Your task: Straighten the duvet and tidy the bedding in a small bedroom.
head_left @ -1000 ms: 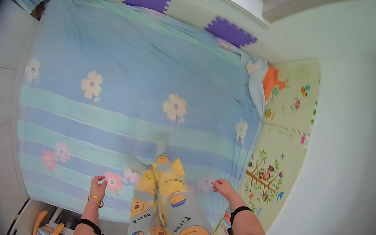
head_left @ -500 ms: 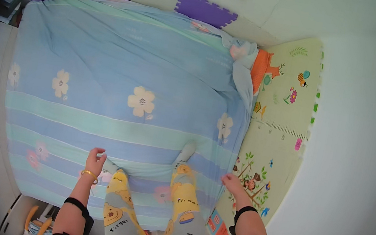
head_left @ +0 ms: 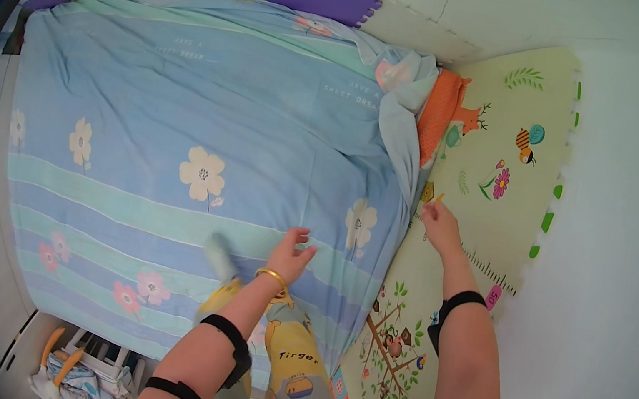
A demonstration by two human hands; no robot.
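Left hand (head_left: 291,252) open-fingered over the blue flowered sheet (head_left: 206,121) near the bed's front edge, right hand (head_left: 440,224) pinching its right-side edge, apparently to spread it flat.

Single head-worn fisheye view, looking steeply down, over blue floral sheet (head_left: 182,109), fairly near

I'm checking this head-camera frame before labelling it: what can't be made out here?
- Left hand: whether it touches the blue floral sheet; blurred by motion.
- Right hand: the small orange thing at its fingertips is too tiny to identify.
- Yellow cartoon-print cloth: cut off by the lower edge, partly behind the left forearm.
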